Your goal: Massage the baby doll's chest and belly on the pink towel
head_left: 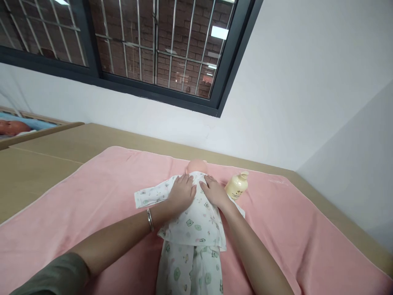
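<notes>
Baby doll (193, 229) lies on its back at centre of the pink towel (92, 196), head toward 12 o'clock, dressed in a white printed suit. Left hand (182, 193) and right hand (215, 191) both rest flat on its chest, fingers spread and palms down, pinching nothing, apparently to keep the doll steady and the cloth smooth. A yellow pump bottle (237, 185) stands at 2 o'clock from the doll, just beside the right wrist, seemingly kept within easy reach.
</notes>
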